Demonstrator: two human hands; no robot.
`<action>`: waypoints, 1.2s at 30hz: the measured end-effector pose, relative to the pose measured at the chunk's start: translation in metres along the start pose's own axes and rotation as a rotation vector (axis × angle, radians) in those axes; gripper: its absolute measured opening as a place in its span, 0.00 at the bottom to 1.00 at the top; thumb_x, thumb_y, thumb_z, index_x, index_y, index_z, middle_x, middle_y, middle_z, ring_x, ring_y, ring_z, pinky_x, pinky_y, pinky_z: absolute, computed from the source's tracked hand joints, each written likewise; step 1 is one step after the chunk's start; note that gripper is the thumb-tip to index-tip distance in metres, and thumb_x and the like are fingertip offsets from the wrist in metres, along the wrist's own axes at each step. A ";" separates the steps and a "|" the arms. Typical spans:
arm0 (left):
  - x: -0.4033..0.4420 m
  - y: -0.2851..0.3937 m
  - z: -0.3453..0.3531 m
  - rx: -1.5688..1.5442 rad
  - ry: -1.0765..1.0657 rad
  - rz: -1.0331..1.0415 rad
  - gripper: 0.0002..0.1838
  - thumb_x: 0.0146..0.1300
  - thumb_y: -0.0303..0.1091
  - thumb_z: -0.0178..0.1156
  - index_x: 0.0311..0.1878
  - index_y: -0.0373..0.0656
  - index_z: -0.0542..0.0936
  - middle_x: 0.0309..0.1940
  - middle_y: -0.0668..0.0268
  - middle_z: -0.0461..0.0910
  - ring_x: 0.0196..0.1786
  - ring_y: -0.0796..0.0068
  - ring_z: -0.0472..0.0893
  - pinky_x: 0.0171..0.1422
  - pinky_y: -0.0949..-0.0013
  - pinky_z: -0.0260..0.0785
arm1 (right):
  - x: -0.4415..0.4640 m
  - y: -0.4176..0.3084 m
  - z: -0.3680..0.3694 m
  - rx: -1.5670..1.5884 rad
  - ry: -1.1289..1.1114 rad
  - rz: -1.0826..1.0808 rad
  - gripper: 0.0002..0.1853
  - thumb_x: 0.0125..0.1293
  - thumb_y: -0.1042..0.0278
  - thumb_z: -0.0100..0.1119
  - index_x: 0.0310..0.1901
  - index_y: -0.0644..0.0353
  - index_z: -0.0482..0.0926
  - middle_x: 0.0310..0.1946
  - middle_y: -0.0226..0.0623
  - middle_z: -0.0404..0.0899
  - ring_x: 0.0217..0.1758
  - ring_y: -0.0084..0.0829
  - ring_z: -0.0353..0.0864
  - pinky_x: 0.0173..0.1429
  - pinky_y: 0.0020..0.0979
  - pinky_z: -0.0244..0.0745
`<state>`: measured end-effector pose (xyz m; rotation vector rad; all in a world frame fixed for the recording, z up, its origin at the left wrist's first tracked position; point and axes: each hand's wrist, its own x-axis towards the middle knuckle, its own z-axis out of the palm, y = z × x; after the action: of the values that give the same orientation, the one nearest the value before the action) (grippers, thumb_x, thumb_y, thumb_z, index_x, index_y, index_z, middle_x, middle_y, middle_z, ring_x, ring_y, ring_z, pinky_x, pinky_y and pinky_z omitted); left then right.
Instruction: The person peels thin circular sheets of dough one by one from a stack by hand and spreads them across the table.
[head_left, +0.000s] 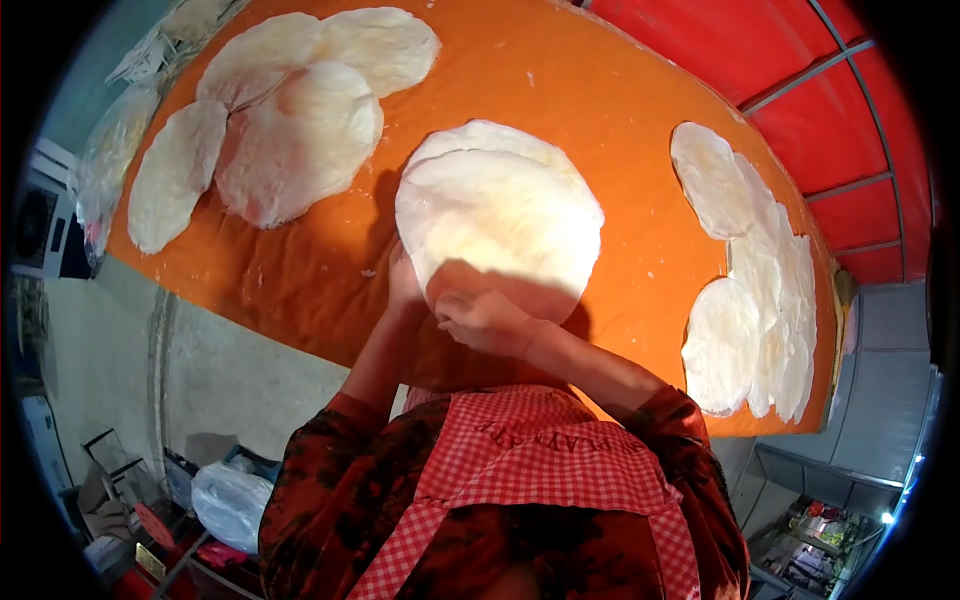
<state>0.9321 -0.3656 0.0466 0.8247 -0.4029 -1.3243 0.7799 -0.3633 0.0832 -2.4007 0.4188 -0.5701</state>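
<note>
A round, pale flatbread sheet (500, 220) is in front of me over the orange cloth, with a second layer's edge showing along its far side. My left hand (404, 284) is at the sheet's near left edge, its fingers hidden beneath or behind it. Across the near edge lies my right hand (485, 322), with curled fingers closed at the sheet's rim. A shadow falls on the sheet just beyond that hand.
Several thin flatbreads (300, 140) lie overlapping at the far left of the orange cloth (630, 200). Another overlapping group (770, 300) lies along the right side. Plastic wrapping (112, 150) hangs by the left edge. A filled clear bag (230, 505) stands low on the left.
</note>
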 end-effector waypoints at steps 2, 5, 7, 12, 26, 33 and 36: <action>0.005 -0.007 -0.011 0.016 0.067 -0.064 0.24 0.77 0.41 0.43 0.68 0.35 0.66 0.63 0.56 0.73 0.61 0.66 0.75 0.65 0.64 0.68 | -0.006 0.005 -0.001 -0.148 -0.032 0.161 0.07 0.60 0.71 0.63 0.33 0.60 0.74 0.29 0.44 0.77 0.31 0.47 0.79 0.36 0.41 0.77; 0.011 -0.020 -0.032 -0.018 0.131 -0.067 0.22 0.75 0.39 0.45 0.65 0.36 0.70 0.59 0.58 0.76 0.58 0.66 0.77 0.63 0.66 0.69 | 0.006 -0.003 -0.025 -0.210 0.111 0.135 0.07 0.59 0.75 0.62 0.30 0.62 0.72 0.27 0.46 0.75 0.30 0.50 0.77 0.36 0.42 0.75; 0.016 -0.029 -0.046 -0.002 0.145 -0.075 0.21 0.74 0.37 0.45 0.63 0.37 0.72 0.56 0.61 0.78 0.55 0.67 0.79 0.59 0.68 0.71 | 0.024 -0.012 -0.054 -0.151 0.169 0.250 0.06 0.58 0.77 0.61 0.29 0.63 0.72 0.27 0.47 0.75 0.30 0.50 0.78 0.35 0.42 0.74; -0.001 -0.008 -0.016 0.000 0.222 -0.039 0.23 0.72 0.31 0.46 0.69 0.40 0.63 0.59 0.59 0.74 0.57 0.70 0.76 0.59 0.69 0.70 | 0.048 0.001 -0.073 0.007 0.168 0.319 0.05 0.58 0.78 0.61 0.30 0.64 0.74 0.28 0.50 0.77 0.30 0.46 0.79 0.37 0.37 0.75; 0.007 -0.008 -0.037 0.460 -0.055 0.277 0.25 0.68 0.19 0.43 0.67 0.41 0.67 0.57 0.61 0.74 0.58 0.72 0.73 0.64 0.70 0.66 | 0.036 -0.038 -0.032 0.158 -0.414 0.265 0.15 0.64 0.59 0.65 0.27 0.62 0.79 0.23 0.44 0.79 0.29 0.39 0.81 0.38 0.36 0.76; 0.010 -0.015 -0.017 0.258 0.107 0.282 0.45 0.62 0.16 0.58 0.77 0.49 0.47 0.61 0.58 0.71 0.60 0.72 0.71 0.64 0.70 0.65 | 0.073 0.009 -0.035 -0.253 0.336 0.445 0.19 0.63 0.55 0.63 0.44 0.64 0.80 0.35 0.50 0.82 0.38 0.51 0.83 0.44 0.43 0.79; 0.016 -0.020 -0.018 0.345 0.066 0.334 0.48 0.60 0.16 0.61 0.78 0.49 0.46 0.54 0.63 0.72 0.54 0.76 0.71 0.60 0.74 0.65 | 0.097 0.017 -0.033 -0.492 0.224 0.517 0.22 0.62 0.51 0.60 0.45 0.66 0.81 0.36 0.47 0.83 0.39 0.48 0.84 0.47 0.39 0.79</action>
<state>0.9340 -0.3766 0.0170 1.0333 -0.6980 -0.9268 0.8437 -0.4342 0.1245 -2.5243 1.3636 -0.5390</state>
